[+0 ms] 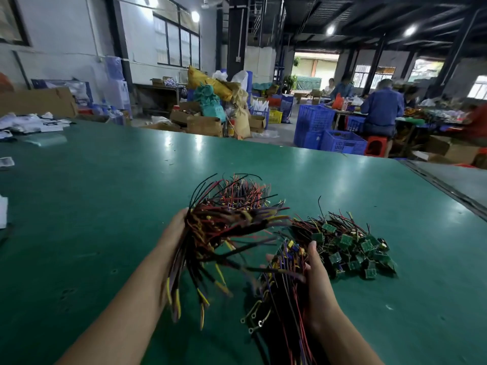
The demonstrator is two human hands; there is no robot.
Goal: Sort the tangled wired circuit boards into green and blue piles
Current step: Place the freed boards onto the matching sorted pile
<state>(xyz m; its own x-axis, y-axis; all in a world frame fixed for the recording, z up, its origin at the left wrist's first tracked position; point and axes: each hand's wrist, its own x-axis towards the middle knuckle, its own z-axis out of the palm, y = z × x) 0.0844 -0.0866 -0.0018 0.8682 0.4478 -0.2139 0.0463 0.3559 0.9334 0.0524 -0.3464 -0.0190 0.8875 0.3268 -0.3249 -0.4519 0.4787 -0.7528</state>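
My left hand (172, 233) grips a thick bundle of red, black and yellow wires (226, 222) lifted above the green table (105, 193); its loose ends hang down, blurred. My right hand (316, 272) holds a second bunch of wired boards (284, 262) whose purple, red and black wires trail toward me. Right of that hand lies a pile of small green circuit boards (353, 246) with tangled wires. Another heap of red and black wires (245, 192) lies on the table behind the lifted bundle.
White papers and bags (29, 123) lie at the table's far left corner. A grey metal strip (445, 185) runs along the table's right edge. Beyond the table stand blue crates (316, 125), cardboard boxes (203, 122) and people working at another bench (382, 106).
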